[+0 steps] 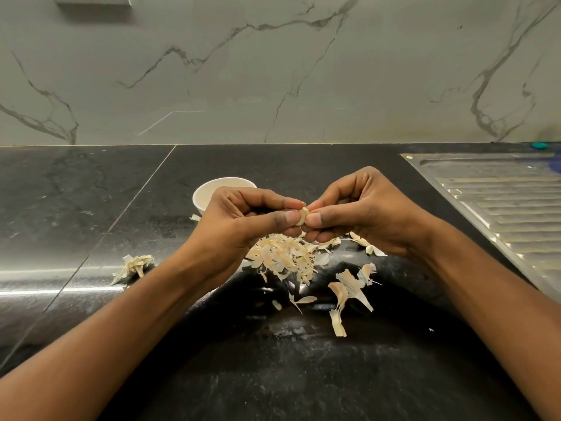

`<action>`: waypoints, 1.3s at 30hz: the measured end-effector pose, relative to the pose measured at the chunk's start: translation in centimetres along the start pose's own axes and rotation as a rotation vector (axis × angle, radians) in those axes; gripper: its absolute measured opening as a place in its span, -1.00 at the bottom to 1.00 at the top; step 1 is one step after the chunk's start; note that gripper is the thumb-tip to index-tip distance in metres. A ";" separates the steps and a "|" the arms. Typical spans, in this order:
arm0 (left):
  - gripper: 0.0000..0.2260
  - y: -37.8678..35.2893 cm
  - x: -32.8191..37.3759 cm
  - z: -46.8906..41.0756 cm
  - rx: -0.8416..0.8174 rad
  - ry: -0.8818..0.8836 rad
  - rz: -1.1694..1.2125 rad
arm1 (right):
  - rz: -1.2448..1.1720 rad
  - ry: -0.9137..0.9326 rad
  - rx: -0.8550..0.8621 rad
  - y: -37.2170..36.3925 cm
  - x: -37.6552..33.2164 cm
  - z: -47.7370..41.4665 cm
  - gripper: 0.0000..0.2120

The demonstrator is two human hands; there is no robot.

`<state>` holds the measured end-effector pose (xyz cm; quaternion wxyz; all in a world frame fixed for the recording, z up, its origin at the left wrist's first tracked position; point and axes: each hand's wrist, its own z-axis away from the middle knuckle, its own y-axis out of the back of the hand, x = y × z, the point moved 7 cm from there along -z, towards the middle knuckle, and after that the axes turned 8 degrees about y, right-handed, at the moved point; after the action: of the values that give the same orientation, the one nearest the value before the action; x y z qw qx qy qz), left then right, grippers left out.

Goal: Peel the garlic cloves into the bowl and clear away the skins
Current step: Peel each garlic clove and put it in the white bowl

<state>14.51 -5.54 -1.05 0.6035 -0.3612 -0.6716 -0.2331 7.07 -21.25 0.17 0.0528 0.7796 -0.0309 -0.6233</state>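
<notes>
Both hands up over the worktop (pixel 91 208), pinching one garlic clove (pixel 302 215) btwn them: left hand (pixel 243 226) thumb & fingers on its left side, right hand (pixel 358 214) on its right. White bowl (pixel 206 196) just behind left hand. Pile of skins (pixel 288 256) right below, more bits scattered nearby. Steel drainboard (pixel 501 202) far right.
</notes>
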 end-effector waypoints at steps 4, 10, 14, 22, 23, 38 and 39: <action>-0.81 0.1 -0.2 0.0 0.003 0.014 -0.008 | 0.007 -0.002 0.008 0.0 0.1 -0.1 -0.84; -0.82 0.3 -0.3 -0.1 0.024 0.022 0.005 | 0.037 0.030 0.051 -0.2 0.0 -0.2 -0.81; -0.80 0.3 -0.3 -0.1 0.033 0.026 -0.001 | 0.045 0.042 0.085 -0.1 0.1 -0.3 -0.87; -0.79 0.3 0.1 0.0 0.027 0.014 0.028 | -0.034 0.034 0.054 -0.1 -0.2 -0.1 -0.84; -0.79 0.3 0.0 -0.1 0.030 0.020 0.033 | -0.042 0.028 0.048 -0.1 -0.1 -0.1 -0.84; -0.81 0.8 -0.7 -0.2 0.113 0.047 0.063 | 0.024 0.099 0.205 -0.2 0.1 -0.4 -0.96; -0.81 0.8 -0.6 -0.2 0.115 0.043 0.069 | 0.024 0.104 0.212 -0.2 0.1 -0.4 -0.97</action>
<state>15.30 -5.32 -1.73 0.6455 -0.3437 -0.6577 -0.1807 7.47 -21.06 0.10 -0.0211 0.8118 -0.1032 -0.5744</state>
